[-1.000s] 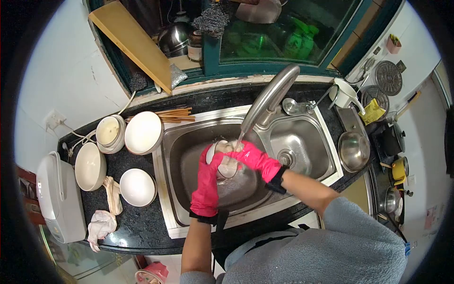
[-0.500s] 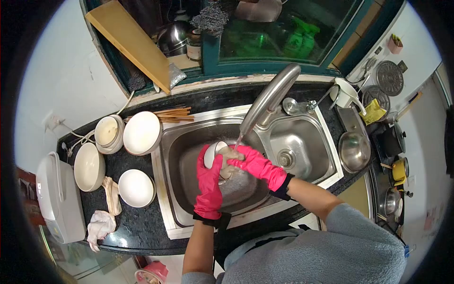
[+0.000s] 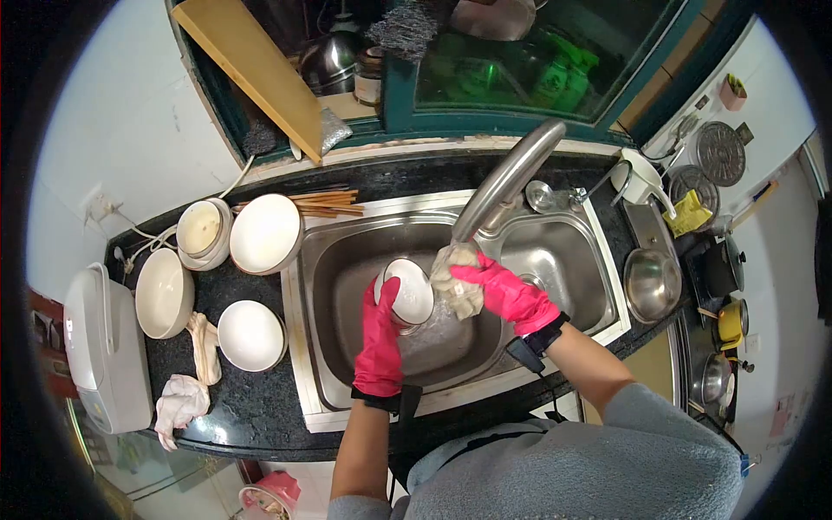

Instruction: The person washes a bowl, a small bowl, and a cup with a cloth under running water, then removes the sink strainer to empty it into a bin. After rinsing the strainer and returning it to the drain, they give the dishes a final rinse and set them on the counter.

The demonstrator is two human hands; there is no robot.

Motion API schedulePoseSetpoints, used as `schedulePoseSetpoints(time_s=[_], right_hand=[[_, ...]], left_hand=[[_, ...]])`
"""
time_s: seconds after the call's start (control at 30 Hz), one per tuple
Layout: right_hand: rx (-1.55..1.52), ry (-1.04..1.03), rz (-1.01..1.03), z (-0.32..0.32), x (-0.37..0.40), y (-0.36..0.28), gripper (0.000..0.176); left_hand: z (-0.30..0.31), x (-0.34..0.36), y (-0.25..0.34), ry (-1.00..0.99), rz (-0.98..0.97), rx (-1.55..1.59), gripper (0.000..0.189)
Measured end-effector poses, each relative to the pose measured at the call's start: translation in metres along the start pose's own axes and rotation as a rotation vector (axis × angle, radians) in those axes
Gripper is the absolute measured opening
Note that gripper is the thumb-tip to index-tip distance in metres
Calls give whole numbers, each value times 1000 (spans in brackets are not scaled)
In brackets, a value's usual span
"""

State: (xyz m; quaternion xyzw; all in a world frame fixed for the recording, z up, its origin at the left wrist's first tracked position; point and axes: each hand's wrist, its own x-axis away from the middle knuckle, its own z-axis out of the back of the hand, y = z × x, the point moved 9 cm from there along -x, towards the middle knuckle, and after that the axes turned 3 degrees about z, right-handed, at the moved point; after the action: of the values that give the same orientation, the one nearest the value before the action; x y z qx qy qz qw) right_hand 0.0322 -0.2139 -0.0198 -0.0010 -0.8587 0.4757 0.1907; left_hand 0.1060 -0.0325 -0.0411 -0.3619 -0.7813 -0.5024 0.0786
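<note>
Pink rubber gloves cover both of my hands. My left hand [image 3: 380, 322] grips a white bowl [image 3: 412, 293] by its left rim, thumb on the inside, over the left basin of the steel sink [image 3: 334, 260]. In my right hand [image 3: 503, 293] is a crumpled pale dishcloth [image 3: 457, 279], just right of the bowl and apart from its inner face. The cloth sits right under the spout of the steel faucet [image 3: 511, 178]. Part of the bowl's outside is hidden by my left glove.
Left of the sink are a stacked white bowl [image 3: 250, 335], a large bowl [image 3: 266, 232], a cream bowl [image 3: 163, 293] and chopsticks [image 3: 329, 204]. A raw poultry piece [image 3: 182, 403] lies near a white appliance [image 3: 95, 355]. A steel bowl [image 3: 652, 284] stands at right.
My right hand has drawn the cloth away from the bowl, to the right and under the faucet. The bowl's inside now faces up more openly in my left hand.
</note>
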Motion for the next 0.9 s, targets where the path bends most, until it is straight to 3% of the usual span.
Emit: schedulePoseSetpoints(time_s=[0.07,0.13,0.17,0.2,0.27,0.3,0.33,0.4,0.43,0.47,0.53,0.6,0.67,0.7,0.73,0.77,0.8,0.83,0.9], right_hand=[[29,-92,-66,-25,-2,10,36],[642,38,191,-13,-10,19,51],[916,356,22,16,-1,29,60],[916,356,24,12,1,22,60],[642,-83,-4,-29,-3,28,55],[717,-134,-144,-7,-15,64,49],[717,-131,-143,3,-27,73,49],[1080,-423,-176,-7,-47,88,45],[1182,-359,-365,-16,-43,76,45],[1184,-361,-365,-5,-53,82,45],[1560,-386,388,-30,-73,50,46],[1497,-451,266,-40,-60,49,45],[694,-325,206,-46,-44,25,44],[1016,-165,121,-69,-18,-12,34],[1021,-171,124,-67,-21,-4,34],[756,-49,22,-48,-27,20,31],[486,71,-80,-29,-34,44,28],[560,48,-190,-24,-37,62,27],[637,11,-209,-19,-37,71,27]], left_hand=[[3,-10,-18,-10,30,-5,65],[-10,-19,-31,-174,38,276,64],[-11,-18,-34,-178,39,273,64],[-13,-14,-27,-152,-36,174,62],[-11,-14,-24,-124,-111,73,61],[-9,-18,-28,-125,-155,3,59],[-9,-21,-30,-127,-200,-65,57],[-9,-22,-32,-178,-166,-65,56],[-11,-21,-30,-225,-133,-64,55],[-8,-18,-25,-223,-134,-63,55],[-10,-6,-28,-260,162,-154,56],[2,-9,-28,-252,250,-170,57],[-2,-5,-28,-252,334,-187,58],[-10,-1,-10,-195,194,-138,58],[-15,3,4,-134,54,-89,59],[-23,2,-8,-129,47,-88,59],[-20,2,-3,14,-232,-134,59],[-15,15,10,158,-506,-181,61],[-12,19,-4,154,-438,-59,65]])
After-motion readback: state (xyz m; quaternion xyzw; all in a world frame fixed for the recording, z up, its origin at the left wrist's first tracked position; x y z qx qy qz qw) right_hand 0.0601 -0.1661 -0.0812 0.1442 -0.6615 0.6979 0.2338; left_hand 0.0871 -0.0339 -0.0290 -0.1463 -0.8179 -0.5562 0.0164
